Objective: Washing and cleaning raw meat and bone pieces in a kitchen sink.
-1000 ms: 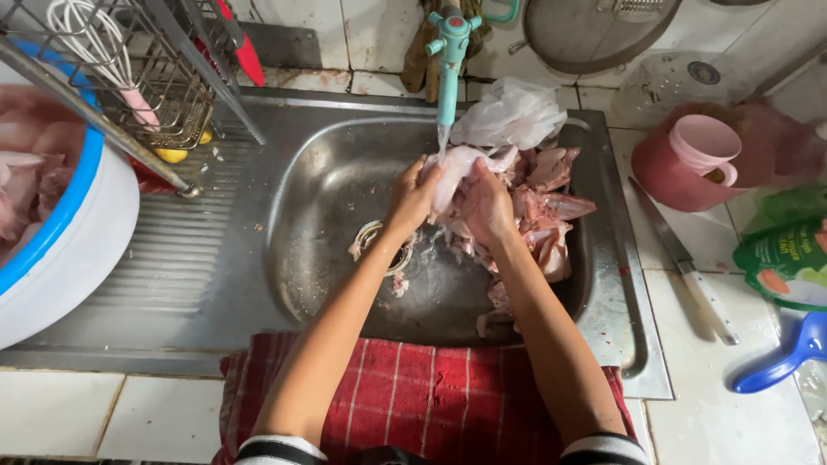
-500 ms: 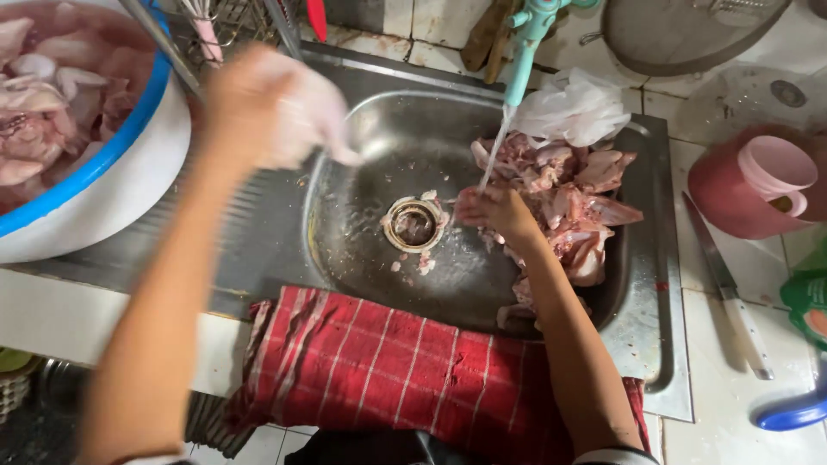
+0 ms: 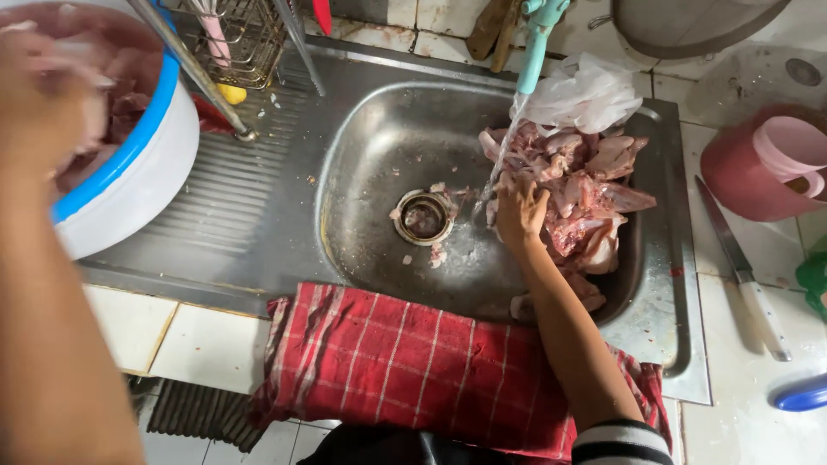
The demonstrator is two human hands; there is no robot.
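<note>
Two hands are apart: the right hand lies spread on the raw chicken pile in the sink; the blurred left hand hovers over the white basin, grip unclear. Slippery pieces could slide toward the drain.

Black-and-white striped sleeve cuff

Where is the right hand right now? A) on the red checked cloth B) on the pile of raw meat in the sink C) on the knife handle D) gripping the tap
B: the right hand rests on the pile of raw meat in the sink, beside the running water; the knife lies untouched on the counter, and the left hand is blurred over the white bowl.
</note>
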